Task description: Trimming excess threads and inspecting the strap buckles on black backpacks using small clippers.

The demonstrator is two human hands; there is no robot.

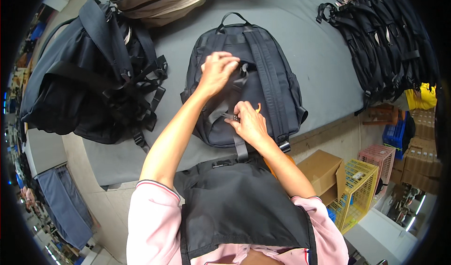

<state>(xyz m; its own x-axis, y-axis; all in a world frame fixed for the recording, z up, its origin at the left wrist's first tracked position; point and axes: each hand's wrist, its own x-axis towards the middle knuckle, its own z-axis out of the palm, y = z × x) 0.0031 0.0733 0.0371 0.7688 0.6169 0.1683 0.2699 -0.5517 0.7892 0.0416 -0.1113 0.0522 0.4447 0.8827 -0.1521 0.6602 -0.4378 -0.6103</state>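
Note:
A dark navy backpack (282, 72) lies on a grey-covered table, its shoulder straps facing up and its top loop pointing away from me. Over its upper left part is my left hand (217, 74), slightly blurred, with thumb and fingers drawn together; whatever they pinch is too small to see. A loose strap end (242, 72) with a pale piece on it sits just right of those fingers. Lower down, my right hand (251, 125) is closed around what look like small thread snips (229, 117). Their metal tip points left, and an orange bit shows behind the fingers.
Another dark backpack (89, 77) with dangling straps and buckles stands at the left. Beige bags (164, 2) lie at the far edge, and several black bags (385, 39) are stacked far right. A cardboard box (319, 171) and yellow crate (357, 190) stand below the right side.

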